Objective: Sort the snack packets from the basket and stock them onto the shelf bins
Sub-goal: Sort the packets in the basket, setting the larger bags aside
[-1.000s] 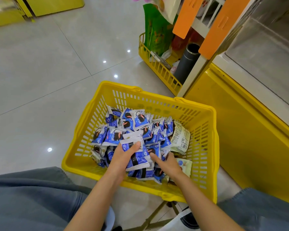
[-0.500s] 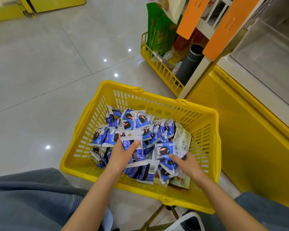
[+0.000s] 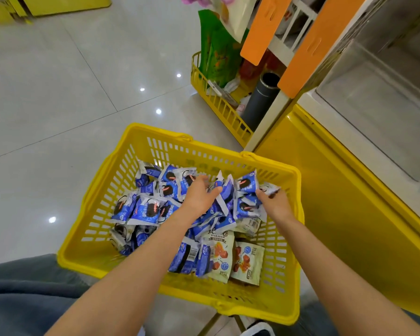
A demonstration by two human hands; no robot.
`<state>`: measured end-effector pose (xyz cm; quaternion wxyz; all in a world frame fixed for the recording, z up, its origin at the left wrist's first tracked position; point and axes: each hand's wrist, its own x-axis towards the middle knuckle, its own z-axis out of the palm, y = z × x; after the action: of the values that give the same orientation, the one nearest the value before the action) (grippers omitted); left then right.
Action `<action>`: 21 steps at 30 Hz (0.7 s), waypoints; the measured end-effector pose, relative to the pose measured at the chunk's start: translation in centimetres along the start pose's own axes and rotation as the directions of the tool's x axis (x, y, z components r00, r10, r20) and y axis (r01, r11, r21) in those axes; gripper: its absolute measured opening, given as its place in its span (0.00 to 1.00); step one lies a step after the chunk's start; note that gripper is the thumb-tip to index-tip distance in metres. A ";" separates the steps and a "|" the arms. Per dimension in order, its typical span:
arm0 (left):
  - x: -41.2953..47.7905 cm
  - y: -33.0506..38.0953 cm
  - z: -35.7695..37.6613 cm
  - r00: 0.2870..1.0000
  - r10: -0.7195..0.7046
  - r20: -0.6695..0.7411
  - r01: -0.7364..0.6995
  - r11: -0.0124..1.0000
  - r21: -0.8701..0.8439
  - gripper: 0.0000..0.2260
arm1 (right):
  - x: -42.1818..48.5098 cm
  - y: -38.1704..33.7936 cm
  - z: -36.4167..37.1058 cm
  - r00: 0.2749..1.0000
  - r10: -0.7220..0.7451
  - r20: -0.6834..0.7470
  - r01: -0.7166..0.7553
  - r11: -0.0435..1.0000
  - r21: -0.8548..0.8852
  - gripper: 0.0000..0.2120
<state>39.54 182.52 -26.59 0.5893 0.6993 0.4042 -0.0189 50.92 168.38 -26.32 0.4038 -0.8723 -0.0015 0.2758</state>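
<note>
Yellow basket [image 3: 83, 260] on the floor: left hand [image 3: 199, 195] and right hand [image 3: 275, 204] each clamp blue snack packets [image 3: 247, 184] near its far right corner; 2 pale packets [image 3: 247, 263] lie at its near edge.

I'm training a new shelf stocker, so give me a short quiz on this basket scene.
1. True or false: the yellow basket holds only blue packets.
2. Where do the two pale packets lie? A) at the basket's near edge, by the person; B) at its far edge; C) outside the basket.
3. Fill in: the left hand and right hand both grip ____ packets.
Key: 1 false, pale packets lie there too; 2 A; 3 blue.
</note>
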 end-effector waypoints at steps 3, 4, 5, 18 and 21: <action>-1.0 -1.1 -2.2 0.968 0.242 -0.068 -0.225 0.956 0.190 0.19 | -2.0 -0.2 -0.1 0.970 -0.223 -0.092 0.193 0.946 -0.262 0.29; -1.4 -1.8 -3.3 0.944 0.319 -0.078 -0.287 0.916 0.279 0.17 | -3.0 0.0 0.1 0.950 -0.301 -0.082 0.267 0.920 -0.287 0.29; -1.7 -2.5 -4.5 0.922 0.379 -0.081 -0.321 0.864 0.388 0.16 | -4.0 0.5 0.4 0.930 -0.366 -0.036 0.341 0.895 -0.287 0.27; -3.2 -9.1 -12.5 0.999 -0.007 0.038 -0.019 0.762 0.648 0.26 | -7.9 4.8 7.9 0.712 -0.064 0.700 0.496 0.751 -0.435 0.33; -3.3 -9.1 -12.5 0.998 -0.027 0.065 -0.025 0.732 0.681 0.28 | -7.4 4.1 7.7 0.695 -0.101 0.712 0.587 0.653 -0.480 0.28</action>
<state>26.32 191.04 -28.44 0.3060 0.8651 0.3486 -0.1908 40.03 169.40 -29.64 0.0796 -0.7921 -0.4137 0.4417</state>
